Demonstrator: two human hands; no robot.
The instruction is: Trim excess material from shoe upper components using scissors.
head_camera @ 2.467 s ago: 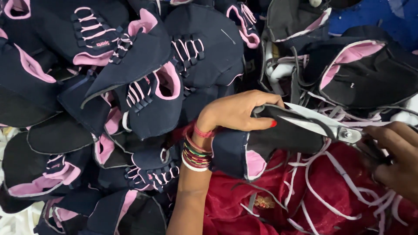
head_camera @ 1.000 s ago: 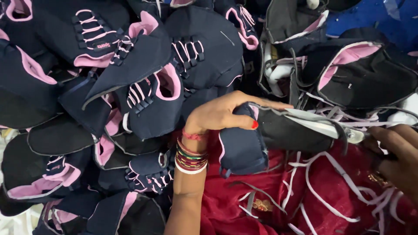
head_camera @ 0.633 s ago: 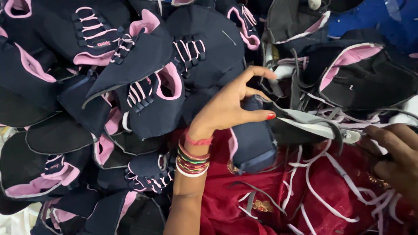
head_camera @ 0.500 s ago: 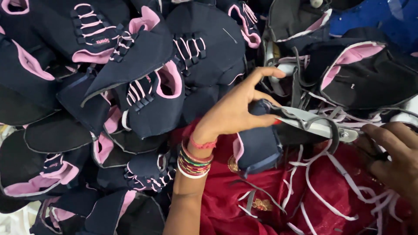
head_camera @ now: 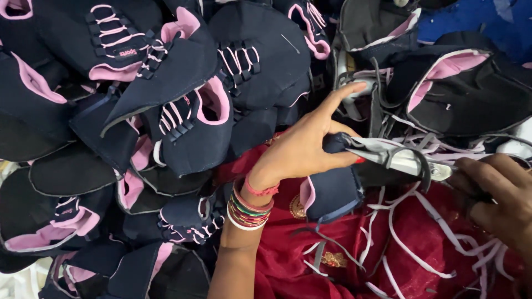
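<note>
Left hand (head_camera: 302,149) pinches navy-pink shoe upper (head_camera: 332,191); right hand (head_camera: 501,194) grips scissors (head_camera: 410,160). Blades at its edge, trimming underway. Large pile of uppers (head_camera: 166,111) lies alongside.

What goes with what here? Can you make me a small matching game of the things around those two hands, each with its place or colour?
Things:
1. left hand
2. right hand
3. bangles
4. cut white strips

Places or colours:
A. lying loose on the red cloth
B. at the right edge, on the scissors
C. stacked in many colours on the wrist
D. gripping a navy shoe upper with pink lining

Pairs: 1-D, 2-B, 3-C, 4-A
</note>
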